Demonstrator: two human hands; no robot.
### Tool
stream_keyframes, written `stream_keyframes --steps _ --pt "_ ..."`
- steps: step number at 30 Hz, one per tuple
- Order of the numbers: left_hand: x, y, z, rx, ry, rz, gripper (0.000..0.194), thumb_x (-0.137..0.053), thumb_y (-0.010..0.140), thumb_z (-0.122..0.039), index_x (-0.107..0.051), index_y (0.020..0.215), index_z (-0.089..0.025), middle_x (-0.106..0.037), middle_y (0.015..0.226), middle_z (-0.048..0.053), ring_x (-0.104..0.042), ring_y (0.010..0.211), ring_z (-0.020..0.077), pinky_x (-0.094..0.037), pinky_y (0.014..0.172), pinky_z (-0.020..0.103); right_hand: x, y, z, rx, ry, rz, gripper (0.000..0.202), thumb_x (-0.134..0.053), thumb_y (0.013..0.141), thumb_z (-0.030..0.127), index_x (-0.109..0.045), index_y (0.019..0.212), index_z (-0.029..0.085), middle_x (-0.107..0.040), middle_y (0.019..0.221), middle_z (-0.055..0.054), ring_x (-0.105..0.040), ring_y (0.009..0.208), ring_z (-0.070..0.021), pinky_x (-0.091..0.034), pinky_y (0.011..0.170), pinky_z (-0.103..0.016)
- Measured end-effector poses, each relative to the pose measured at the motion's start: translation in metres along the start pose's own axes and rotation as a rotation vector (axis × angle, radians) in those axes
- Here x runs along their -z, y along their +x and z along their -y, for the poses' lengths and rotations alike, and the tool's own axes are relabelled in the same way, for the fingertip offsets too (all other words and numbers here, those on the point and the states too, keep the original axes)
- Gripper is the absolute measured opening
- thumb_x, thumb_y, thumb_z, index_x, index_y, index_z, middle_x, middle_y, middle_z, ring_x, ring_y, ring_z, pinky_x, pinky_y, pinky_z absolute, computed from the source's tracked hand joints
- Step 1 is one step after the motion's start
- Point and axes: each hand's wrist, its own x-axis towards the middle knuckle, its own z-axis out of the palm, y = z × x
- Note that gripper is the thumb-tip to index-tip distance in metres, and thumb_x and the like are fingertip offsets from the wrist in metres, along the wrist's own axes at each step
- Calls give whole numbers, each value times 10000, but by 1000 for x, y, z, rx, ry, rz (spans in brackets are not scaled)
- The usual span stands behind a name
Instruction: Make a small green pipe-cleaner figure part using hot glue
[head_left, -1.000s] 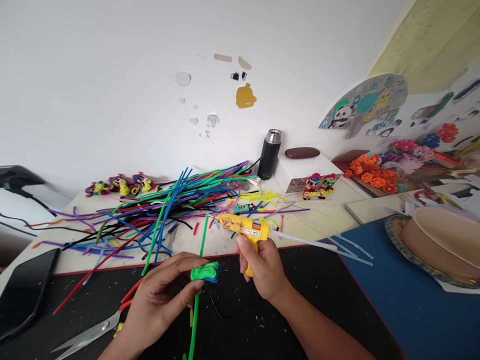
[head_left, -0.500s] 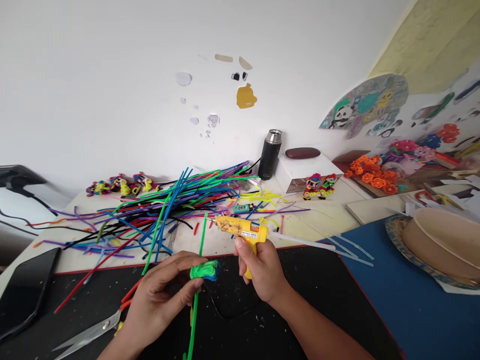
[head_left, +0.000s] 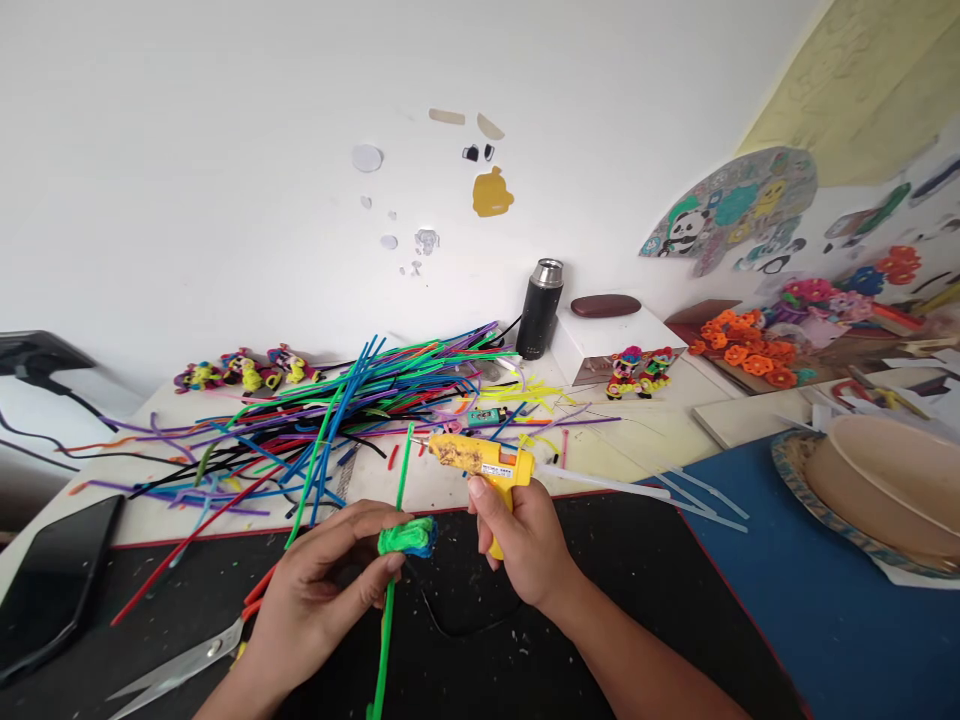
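My left hand (head_left: 341, 570) pinches a small bundle of wound green and blue pipe cleaner (head_left: 407, 538) between thumb and fingers. A long green pipe cleaner (head_left: 385, 640) runs past the bundle, one end standing up above it and the other reaching down to the lower edge. In my right hand (head_left: 521, 530) is a yellow hot glue gun (head_left: 480, 456), gripped by its handle. Its stained nozzle points left, close to the upper end of the green pipe cleaner. A translucent glue stick (head_left: 600, 482) sticks out from the gun's back.
Scissors (head_left: 184, 668) with red handles lie beside my left wrist, and a black phone (head_left: 60, 590) is at far left. A heap of coloured pipe cleaners (head_left: 375, 390) covers the table behind. A thermos (head_left: 540, 310), small figures (head_left: 637, 373) and a bowl (head_left: 885, 490) stand farther off.
Both hands stay almost still. The bundle and the glue gun have shifted very slightly to the left.
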Motion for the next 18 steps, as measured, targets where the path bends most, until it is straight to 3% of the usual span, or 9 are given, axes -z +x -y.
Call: stream_keyframes --steps 18 --pt "0 0 0 46 -38 -23 187 -767 919 -232 -845 1088 -236 -790 888 77 -723 588 164 -608 527 221 0 0 2 -19 2 1 671 -574 880 846 -587 678 206 -498 434 35 -447 343 -101 -352 400 -229"
